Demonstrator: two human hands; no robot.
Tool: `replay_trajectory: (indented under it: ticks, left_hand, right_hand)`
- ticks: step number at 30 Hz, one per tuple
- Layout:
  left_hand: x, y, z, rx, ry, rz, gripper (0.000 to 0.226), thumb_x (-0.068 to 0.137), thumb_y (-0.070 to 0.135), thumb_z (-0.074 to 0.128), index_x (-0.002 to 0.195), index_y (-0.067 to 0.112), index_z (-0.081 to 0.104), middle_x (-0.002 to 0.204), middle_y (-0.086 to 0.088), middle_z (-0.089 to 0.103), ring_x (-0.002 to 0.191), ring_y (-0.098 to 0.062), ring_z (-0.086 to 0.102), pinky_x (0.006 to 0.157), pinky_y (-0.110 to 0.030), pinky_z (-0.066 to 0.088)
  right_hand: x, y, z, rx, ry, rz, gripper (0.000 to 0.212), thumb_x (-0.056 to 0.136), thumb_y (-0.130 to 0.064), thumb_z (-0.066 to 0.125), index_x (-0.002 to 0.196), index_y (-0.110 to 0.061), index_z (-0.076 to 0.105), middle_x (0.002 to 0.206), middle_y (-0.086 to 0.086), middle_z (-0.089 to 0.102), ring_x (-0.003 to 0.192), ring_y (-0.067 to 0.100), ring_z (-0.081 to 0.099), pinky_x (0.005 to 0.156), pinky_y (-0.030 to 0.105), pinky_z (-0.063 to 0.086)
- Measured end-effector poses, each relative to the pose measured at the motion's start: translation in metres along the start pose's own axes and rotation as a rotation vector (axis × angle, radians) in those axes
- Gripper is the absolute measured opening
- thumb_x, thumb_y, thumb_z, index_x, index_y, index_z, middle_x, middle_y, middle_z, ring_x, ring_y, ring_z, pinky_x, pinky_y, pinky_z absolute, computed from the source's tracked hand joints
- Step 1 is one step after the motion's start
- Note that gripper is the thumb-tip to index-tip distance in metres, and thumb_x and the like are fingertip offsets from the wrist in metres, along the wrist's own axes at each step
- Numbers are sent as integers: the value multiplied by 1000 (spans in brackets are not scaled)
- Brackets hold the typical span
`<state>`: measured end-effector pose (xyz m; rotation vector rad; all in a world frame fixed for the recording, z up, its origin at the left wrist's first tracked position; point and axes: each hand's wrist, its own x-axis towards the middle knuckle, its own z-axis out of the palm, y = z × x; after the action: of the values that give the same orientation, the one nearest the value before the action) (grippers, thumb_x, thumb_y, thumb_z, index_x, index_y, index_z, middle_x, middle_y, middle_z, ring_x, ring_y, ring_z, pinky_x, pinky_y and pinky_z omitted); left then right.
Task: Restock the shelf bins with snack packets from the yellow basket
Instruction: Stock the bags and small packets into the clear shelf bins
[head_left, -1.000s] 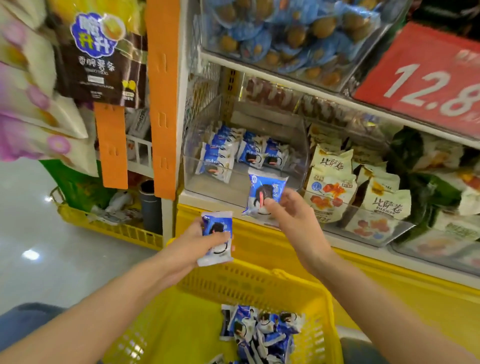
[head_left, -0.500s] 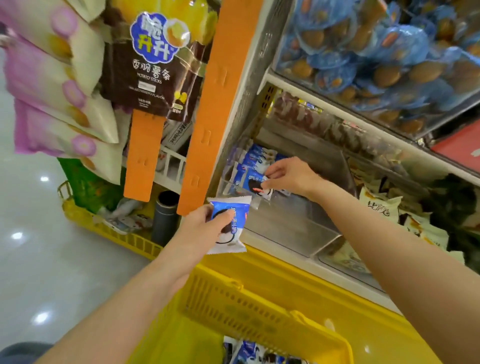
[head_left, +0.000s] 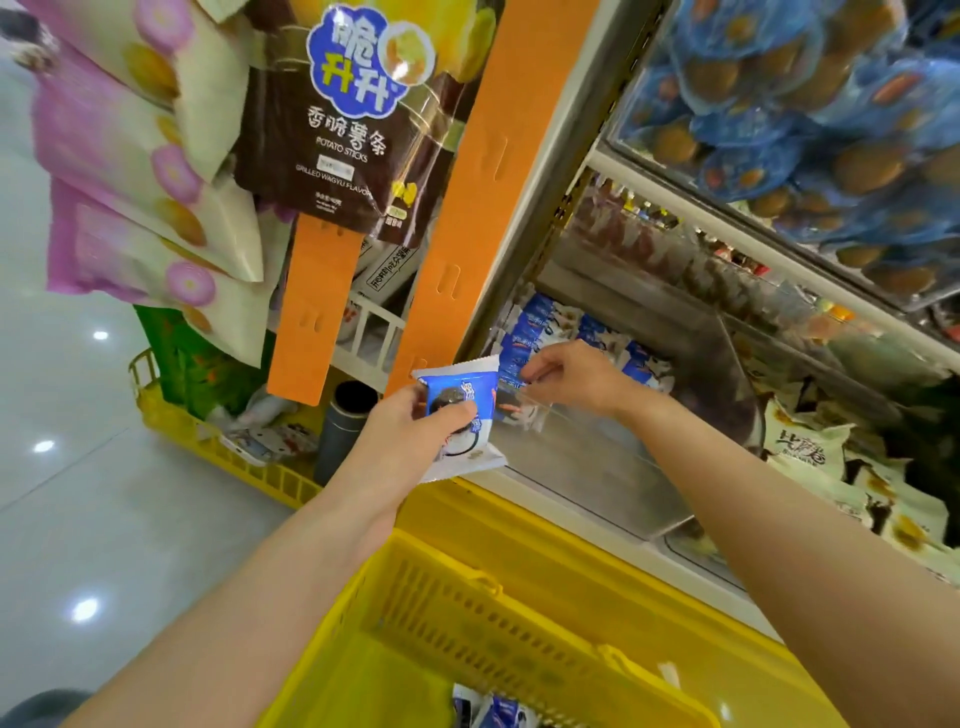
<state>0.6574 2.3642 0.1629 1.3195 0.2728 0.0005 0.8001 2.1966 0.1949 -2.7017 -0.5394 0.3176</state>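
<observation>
The packet (head_left: 460, 415) waits just outside the bin (head_left: 597, 467), my left hand (head_left: 410, 441) clamping it, thumb across its face, ready to go next, I judge; my right hand (head_left: 566, 379) pinches a second packet (head_left: 514, 410) inside the bin, seating it by the row; the basket (head_left: 467, 623) sits below.

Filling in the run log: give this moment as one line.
left hand grips blue packet | right hand pinches second packet inside clear bin | yellow basket below

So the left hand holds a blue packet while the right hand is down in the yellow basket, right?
No. In the head view the right hand reaches into the clear shelf bin, not the yellow basket; the left hand does hold a blue packet.
</observation>
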Motion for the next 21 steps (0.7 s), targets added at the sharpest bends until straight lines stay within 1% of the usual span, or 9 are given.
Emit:
replay_trajectory:
  ticks: [3, 6, 8, 10, 12, 15, 17, 19, 21]
  left_hand:
    - [3, 2, 7, -125, 70, -96, 19, 93, 27, 53, 75, 19, 53, 68, -1, 52, 45, -4, 45, 40, -10, 34]
    - [-3, 4, 11, -219, 101, -144, 20, 94, 30, 50, 78, 17, 50, 69, -1, 54, 39, -1, 49, 36, -11, 35]
    - [-12, 4, 13, -242, 82, -140, 16, 95, 28, 49, 83, 17, 51, 71, -1, 54, 43, -2, 50, 39, -12, 36]
    - [-20, 4, 16, -312, 43, -131, 16, 95, 23, 48, 83, 14, 51, 70, -4, 53, 42, -2, 48, 39, -12, 35]
    - [-29, 3, 19, -323, -12, -117, 16, 95, 23, 49, 90, 8, 54, 77, -8, 57, 49, -3, 52, 42, -13, 40]
    - [-39, -1, 23, -280, -64, -119, 31, 94, 26, 50, 115, 3, 54, 103, -16, 63, 82, -18, 60, 69, -27, 50]
    - [-44, -6, 25, -257, -84, -74, 30, 93, 24, 51, 115, 4, 56, 104, -16, 65, 86, -19, 61, 72, -31, 48]
    - [-47, -9, 26, -68, -82, 59, 26, 91, 23, 55, 113, 10, 58, 104, -9, 66, 91, -14, 65, 74, -30, 54]
    - [-44, -10, 26, 160, -48, 230, 16, 87, 20, 61, 102, 24, 58, 99, 4, 66, 90, -1, 64, 70, -17, 53]
  right_hand:
    - [-19, -13, -2, 116, 245, -13, 20, 90, -25, 60, 108, -15, 63, 101, -1, 63, 83, 6, 55, 73, 15, 42]
    - [-55, -36, 3, 288, 471, -76, 12, 95, -29, 50, 98, -21, 59, 92, 2, 64, 80, 11, 58, 69, 20, 47]
    - [-82, -48, 11, 338, 407, -99, 14, 95, -34, 48, 97, -24, 58, 89, -4, 64, 82, 9, 60, 71, 21, 48]
    - [-106, -56, 22, 389, 243, -69, 18, 92, -42, 50, 104, -29, 55, 94, -13, 62, 86, 1, 59, 72, 16, 47]
    - [-124, -60, 34, 422, 113, -30, 26, 89, -41, 56, 111, -28, 52, 101, -14, 61, 89, 2, 61, 75, 18, 51]
    - [-143, -61, 42, 487, 107, -42, 25, 86, -28, 65, 108, -29, 55, 106, -5, 64, 91, 15, 66, 77, 29, 56]
    - [-152, -57, 40, 571, 118, -48, 22, 85, -21, 66, 98, -35, 55, 106, -2, 66, 92, 16, 67, 73, 26, 57]
    - [-159, -49, 35, 578, 117, -29, 22, 85, -20, 67, 96, -35, 55, 107, -2, 66, 94, 14, 66, 77, 27, 57]
    - [-165, -40, 27, 541, 129, -11, 19, 85, -22, 66, 97, -34, 57, 104, -6, 67, 90, 7, 65, 81, 28, 55]
